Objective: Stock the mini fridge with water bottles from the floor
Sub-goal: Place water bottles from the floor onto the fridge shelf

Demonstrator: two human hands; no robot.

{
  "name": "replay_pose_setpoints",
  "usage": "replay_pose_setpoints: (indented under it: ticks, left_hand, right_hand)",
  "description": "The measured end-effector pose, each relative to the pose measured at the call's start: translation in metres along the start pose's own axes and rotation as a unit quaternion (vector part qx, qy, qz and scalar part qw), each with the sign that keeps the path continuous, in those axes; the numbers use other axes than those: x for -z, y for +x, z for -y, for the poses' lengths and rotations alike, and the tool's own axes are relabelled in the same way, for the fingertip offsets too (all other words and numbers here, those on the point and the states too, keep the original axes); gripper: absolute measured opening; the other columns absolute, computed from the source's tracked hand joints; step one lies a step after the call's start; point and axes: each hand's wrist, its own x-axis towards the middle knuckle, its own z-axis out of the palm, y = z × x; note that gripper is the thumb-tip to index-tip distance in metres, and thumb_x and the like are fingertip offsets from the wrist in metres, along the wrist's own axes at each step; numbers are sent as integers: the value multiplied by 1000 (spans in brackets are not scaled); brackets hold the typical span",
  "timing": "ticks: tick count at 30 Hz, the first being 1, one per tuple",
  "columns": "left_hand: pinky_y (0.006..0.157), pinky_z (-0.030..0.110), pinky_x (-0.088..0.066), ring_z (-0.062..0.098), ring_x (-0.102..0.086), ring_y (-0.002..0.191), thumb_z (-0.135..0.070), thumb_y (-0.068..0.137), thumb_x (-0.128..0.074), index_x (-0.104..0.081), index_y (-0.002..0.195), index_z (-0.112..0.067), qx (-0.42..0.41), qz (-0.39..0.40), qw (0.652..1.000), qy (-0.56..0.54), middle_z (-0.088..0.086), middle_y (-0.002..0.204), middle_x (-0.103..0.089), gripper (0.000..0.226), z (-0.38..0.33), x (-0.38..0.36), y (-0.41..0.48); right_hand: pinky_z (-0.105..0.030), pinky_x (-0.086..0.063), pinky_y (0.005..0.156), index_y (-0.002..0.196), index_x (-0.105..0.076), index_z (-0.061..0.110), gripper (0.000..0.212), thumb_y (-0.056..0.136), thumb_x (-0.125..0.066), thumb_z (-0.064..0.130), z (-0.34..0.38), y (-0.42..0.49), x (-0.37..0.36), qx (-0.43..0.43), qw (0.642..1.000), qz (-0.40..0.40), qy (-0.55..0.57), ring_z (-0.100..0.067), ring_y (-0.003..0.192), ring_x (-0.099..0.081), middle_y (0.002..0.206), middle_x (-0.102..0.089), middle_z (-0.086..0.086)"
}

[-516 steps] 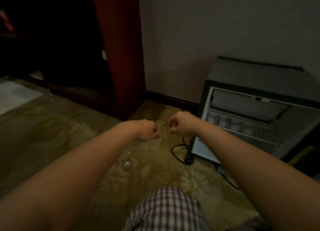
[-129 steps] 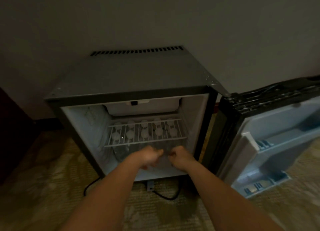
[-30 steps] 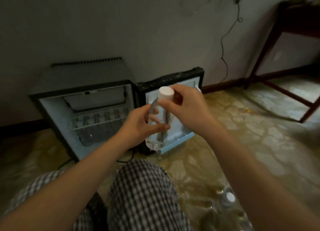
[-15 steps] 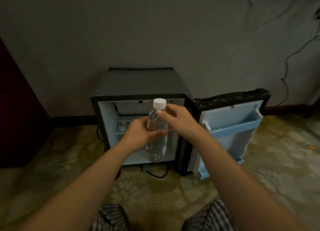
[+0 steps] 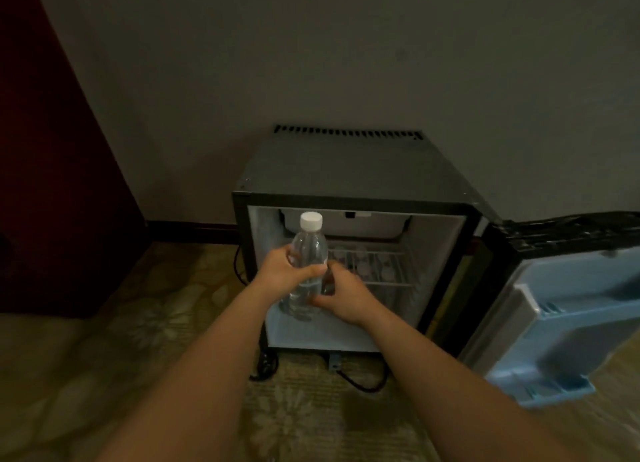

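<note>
A clear water bottle (image 5: pixel 309 253) with a white cap stands upright in front of the open mini fridge (image 5: pixel 353 170). My left hand (image 5: pixel 282 271) grips its middle from the left. My right hand (image 5: pixel 343 297) holds its lower part from the right, fingers curled against it. Behind the hands, the fridge's wire shelf (image 5: pixel 381 266) carries several bottles seen as pale caps. Below the shelf more bottles stand dimly on the fridge floor, partly hidden by my hands.
The fridge door (image 5: pixel 568 319) is swung wide open to the right, its pale blue inner shelves facing me. A black power cable (image 5: pixel 360 383) loops on the patterned carpet under the fridge. A dark red cabinet (image 5: pixel 52 184) stands at the left.
The bottle has moved forward and down, close to the fridge opening. My right hand slid from the bottle's neck to its lower part. The view has come nearer the fridge.
</note>
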Motion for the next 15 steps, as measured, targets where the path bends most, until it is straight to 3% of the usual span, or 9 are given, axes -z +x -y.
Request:
replay_pose_setpoints:
  ticks: [3, 7, 10, 15]
  left_hand:
    - [97, 40, -49, 22, -60, 111, -24, 74, -76, -58, 120, -15, 14, 17, 1000, 6, 5, 116, -65, 50, 10, 1, 21]
    - [95, 38, -50, 20, -60, 110, -27, 76, -74, -58, 119, -16, 13, 21, 1000, 4, 4, 115, -65, 47, 23, 0, 48]
    - [93, 35, -50, 20, -61, 109, -27, 76, -75, -58, 118, -15, 17, -13, 1000, -11, 5, 114, -65, 47, 31, -2, 66]
    - [98, 34, -42, 23, -51, 122, -27, 77, -73, -50, 127, -16, 12, -90, 996, -18, 7, 130, -56, 55, 31, -11, 85]
  right_hand:
    - [-30, -50, 90, 125, -47, 15, 49, 82, -70, 21, -10, 23, -12, 1, 998, -54, 11, -16, 108, -60, 120, -62, -4]
    - [-30, -51, 87, 119, -49, 17, 42, 83, -69, 22, -23, 50, -22, -2, 998, -68, 17, -13, 105, -59, 116, -61, -1]
    - [-23, -46, 84, 123, -46, 19, 43, 85, -66, 19, -27, 67, -27, 7, 997, -77, 17, -12, 109, -57, 121, -60, 0]
    - [-30, -49, 90, 138, -35, 23, 58, 88, -62, 16, -31, 91, -32, 6, 994, -110, 21, -21, 117, -56, 130, -56, -5]
